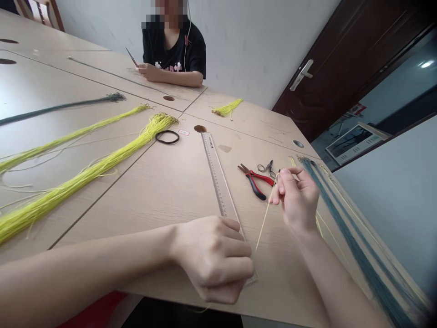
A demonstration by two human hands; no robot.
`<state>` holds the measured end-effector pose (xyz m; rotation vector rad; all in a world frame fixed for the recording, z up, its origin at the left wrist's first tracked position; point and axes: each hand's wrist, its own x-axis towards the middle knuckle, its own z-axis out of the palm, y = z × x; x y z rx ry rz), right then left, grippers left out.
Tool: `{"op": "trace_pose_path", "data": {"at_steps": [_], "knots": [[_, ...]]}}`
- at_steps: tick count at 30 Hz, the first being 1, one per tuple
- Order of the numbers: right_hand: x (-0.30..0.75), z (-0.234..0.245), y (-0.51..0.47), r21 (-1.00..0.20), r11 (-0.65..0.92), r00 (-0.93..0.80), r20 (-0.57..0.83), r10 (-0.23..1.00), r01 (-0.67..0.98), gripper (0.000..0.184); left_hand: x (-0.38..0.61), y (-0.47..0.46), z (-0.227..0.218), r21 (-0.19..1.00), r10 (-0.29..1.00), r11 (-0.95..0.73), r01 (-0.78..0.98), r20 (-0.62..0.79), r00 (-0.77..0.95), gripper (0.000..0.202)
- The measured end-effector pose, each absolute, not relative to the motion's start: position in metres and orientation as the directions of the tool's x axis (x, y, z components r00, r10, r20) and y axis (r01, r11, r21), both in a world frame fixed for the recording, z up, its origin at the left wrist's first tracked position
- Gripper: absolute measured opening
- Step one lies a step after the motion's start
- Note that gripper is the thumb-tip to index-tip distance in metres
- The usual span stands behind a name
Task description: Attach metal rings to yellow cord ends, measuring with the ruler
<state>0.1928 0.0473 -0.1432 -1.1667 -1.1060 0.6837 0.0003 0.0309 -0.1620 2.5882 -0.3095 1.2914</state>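
Observation:
My right hand (pixel 297 196) is closed in a pinch on a thin yellow cord (pixel 265 223), with a small dark piece at the fingertips. From there the cord runs straight and slanting down to my left hand (pixel 218 259). That hand is a fist, closed on the cord's lower part, though its fingers hide the grip itself. Beneath the fist lies a clear ruler (pixel 218 180), its near end partly covered. Red and black pliers (pixel 256 180) rest beside my right hand. Small scissors or snips (pixel 268 168) lie just behind them, partly hidden by the fingers.
Yellow cord bundles (pixel 116 161) stretch across the left, with a dark green bundle (pixel 61 108) beyond. A black elastic loop (pixel 167 137) lies near them. More green cords (pixel 344 223) line the right edge. Across the table (pixel 164 191) a person (pixel 174 50) holds a slim pointed tool (pixel 131 58).

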Motion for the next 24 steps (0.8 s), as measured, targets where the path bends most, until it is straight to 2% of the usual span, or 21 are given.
{"op": "trace_pose_path", "data": {"at_steps": [7, 12, 17, 24], "knots": [[0.219, -0.144, 0.066, -0.944, 0.291, 0.505, 0.328, 0.798, 0.152, 0.021, 0.000, 0.037, -0.161, 0.090, -0.077, -0.960, -0.265, 0.827, 0.558, 0.018], [0.238, -0.131, 0.071, -0.906, 0.342, 0.607, 0.420, 0.675, 0.248, 0.022, 0.001, 0.041, -0.165, 0.092, -0.059, -0.961, -0.261, 0.852, 0.521, 0.018], [0.267, -0.103, 0.076, -0.864, 0.375, 0.720, 0.492, 0.490, 0.335, 0.020, -0.001, 0.044, -0.170, 0.168, 0.002, -0.954, -0.247, 0.831, 0.557, 0.019], [0.322, -0.051, 0.053, -0.840, 0.259, 0.746, 0.543, 0.385, 0.478, 0.015, -0.005, 0.048, -0.176, 0.170, -0.020, -0.956, -0.241, 0.778, 0.629, 0.017]]}}
